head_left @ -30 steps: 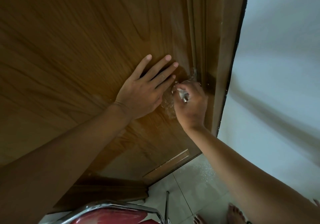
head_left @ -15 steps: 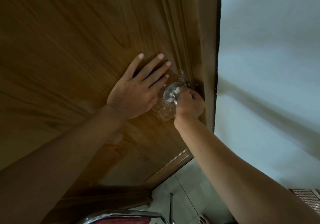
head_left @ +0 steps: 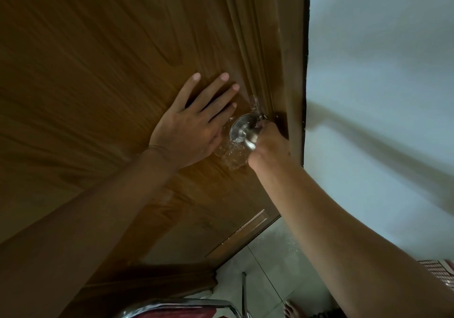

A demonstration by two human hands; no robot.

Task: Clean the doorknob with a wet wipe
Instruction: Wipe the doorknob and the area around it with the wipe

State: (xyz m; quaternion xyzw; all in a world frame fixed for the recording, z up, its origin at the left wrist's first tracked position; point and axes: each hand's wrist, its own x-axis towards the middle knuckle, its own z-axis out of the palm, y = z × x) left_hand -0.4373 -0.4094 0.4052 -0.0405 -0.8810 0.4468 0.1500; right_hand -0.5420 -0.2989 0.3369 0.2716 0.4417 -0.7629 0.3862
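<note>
A silver doorknob (head_left: 249, 140) with a round plate sits near the right edge of the brown wooden door (head_left: 110, 67). My right hand (head_left: 270, 143) curls round the knob from the right. A pale scrap of the wet wipe (head_left: 256, 130) shows at its fingertips; the rest of the wipe is hidden in the hand. My left hand (head_left: 191, 130) lies flat on the door just left of the knob, fingers straight and spread.
Crinkled clear film (head_left: 231, 158) clings to the door below the knob. The door frame (head_left: 292, 71) meets a pale wall (head_left: 380, 96) on the right. Below are a red chair with a chrome frame (head_left: 181, 304), a tiled floor (head_left: 265, 266) and my bare foot (head_left: 292, 309).
My right hand has slid from the front of the knob to its right side, baring the knob and plate. The left hand stays flat on the door. The view has shifted.
</note>
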